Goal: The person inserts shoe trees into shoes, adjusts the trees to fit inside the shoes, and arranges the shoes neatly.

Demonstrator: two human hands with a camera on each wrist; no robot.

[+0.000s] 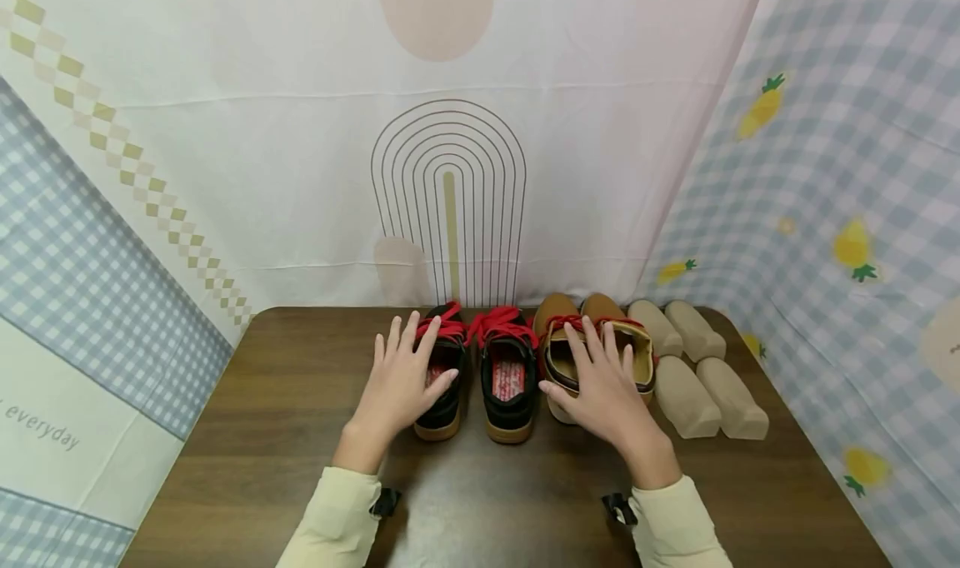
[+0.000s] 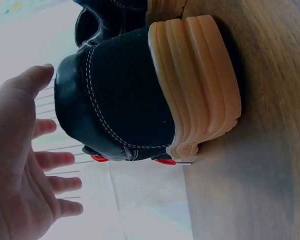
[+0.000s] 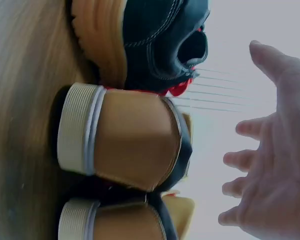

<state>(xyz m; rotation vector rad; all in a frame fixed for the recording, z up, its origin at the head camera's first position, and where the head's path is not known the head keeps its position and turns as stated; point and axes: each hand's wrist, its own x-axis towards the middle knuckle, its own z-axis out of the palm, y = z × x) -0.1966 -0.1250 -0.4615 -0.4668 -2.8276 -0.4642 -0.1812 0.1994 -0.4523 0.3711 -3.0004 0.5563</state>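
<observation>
Two black shoes with red laces and gum-coloured soles stand side by side: the left black shoe (image 1: 437, 414) and the right black shoe (image 1: 507, 410). To their right is a pair of tan shoes (image 1: 557, 308), also red-laced, with pale soles. My left hand (image 1: 397, 381) hovers with spread fingers over the left black shoe's left side; the left wrist view shows it apart from that shoe's heel (image 2: 120, 90). Above the tan shoes is my right hand (image 1: 603, 389), fingers spread, clear of the tan heel (image 3: 135, 137) in the right wrist view. Both hands hold nothing.
Several beige shoe-shaped blocks (image 1: 688, 397) lie in two rows right of the tan shoes. Everything rests on a brown wooden table (image 1: 300, 418). A patterned white cloth (image 1: 300, 193) hangs behind it, and a checked cloth (image 1: 810, 301) on the right.
</observation>
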